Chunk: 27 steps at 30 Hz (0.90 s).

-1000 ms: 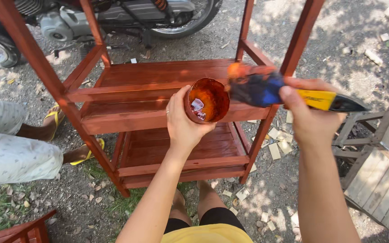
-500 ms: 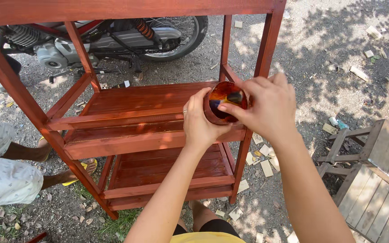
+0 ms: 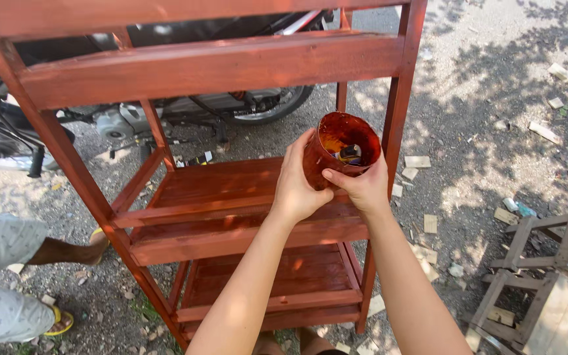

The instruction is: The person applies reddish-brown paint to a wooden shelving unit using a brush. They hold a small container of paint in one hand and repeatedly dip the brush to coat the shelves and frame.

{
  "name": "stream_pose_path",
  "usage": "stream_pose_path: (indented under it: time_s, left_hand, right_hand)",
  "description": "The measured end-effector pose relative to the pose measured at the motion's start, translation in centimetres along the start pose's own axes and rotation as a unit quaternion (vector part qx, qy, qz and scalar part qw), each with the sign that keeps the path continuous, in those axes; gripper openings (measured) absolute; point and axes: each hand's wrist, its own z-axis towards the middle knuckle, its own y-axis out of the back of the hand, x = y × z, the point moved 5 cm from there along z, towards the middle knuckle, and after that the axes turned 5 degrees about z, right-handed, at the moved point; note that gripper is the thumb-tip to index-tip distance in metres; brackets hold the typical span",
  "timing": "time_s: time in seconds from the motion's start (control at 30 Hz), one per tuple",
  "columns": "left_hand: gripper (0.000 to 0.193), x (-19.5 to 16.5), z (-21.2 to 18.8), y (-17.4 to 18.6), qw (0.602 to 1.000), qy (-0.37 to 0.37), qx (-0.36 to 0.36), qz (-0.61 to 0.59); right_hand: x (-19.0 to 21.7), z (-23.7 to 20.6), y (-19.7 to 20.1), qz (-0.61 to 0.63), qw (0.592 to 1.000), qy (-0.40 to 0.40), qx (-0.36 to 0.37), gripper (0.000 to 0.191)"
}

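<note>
Both of my hands hold a small stain-coated cup [image 3: 340, 150] in front of a red-brown wooden shelf rack [image 3: 231, 197]. My left hand [image 3: 300, 184] wraps its left side. My right hand [image 3: 363, 185] grips its lower right rim. Inside the cup lies a paintbrush head [image 3: 350, 154], dark with a yellow part; its handle is not visible. The cup is tilted toward me, above the middle shelf's right end.
A motorcycle [image 3: 165, 112] stands behind the rack. Another person's legs in light trousers and yellow sandals [image 3: 8, 276] are at the left. Unpainted wooden stools [image 3: 547, 276] sit at the right. Wood scraps [image 3: 428, 223] lie on the gravel ground.
One second ago my right hand held the brush outside the cup. The brush now rests in the cup, both hands hold the cup, and the view has lifted toward the rack's top.
</note>
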Motion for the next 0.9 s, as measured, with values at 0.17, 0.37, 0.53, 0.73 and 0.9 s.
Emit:
stream_pose_path:
  time_s: [0.17, 0.37, 0.53, 0.73, 0.9]
  left_hand:
    - [0.094, 8.3, 6.0, 3.0, 0.862, 0.233, -0.151, -0.424]
    - [0.094, 12.9, 9.8, 4.2, 0.749, 0.291, -0.229, -0.550]
    - [0.092, 13.1, 10.5, 2.7, 0.720, 0.212, -0.218, -0.623]
    - [0.087, 13.1, 11.3, 1.3, 0.716, 0.213, -0.225, -0.626]
    - [0.083, 11.4, 8.7, 0.4, 0.709, 0.247, -0.246, -0.613]
  right_hand:
    - [1.7, 3.1, -2.7, -0.012, 0.997, 0.074, -0.028, 0.088]
    - [1.7, 3.5, -4.2, 0.001, 0.993, 0.098, -0.059, 0.084]
    - [0.7, 0.9, -2.5, 0.037, 0.993, 0.047, -0.103, 0.083]
    - [1.9, -2.3, -0.5, 0.004, 0.990, 0.071, -0.119, 0.084]
    - [3.9, -4.2, -0.1, 0.000, 0.989, 0.060, -0.132, 0.083]
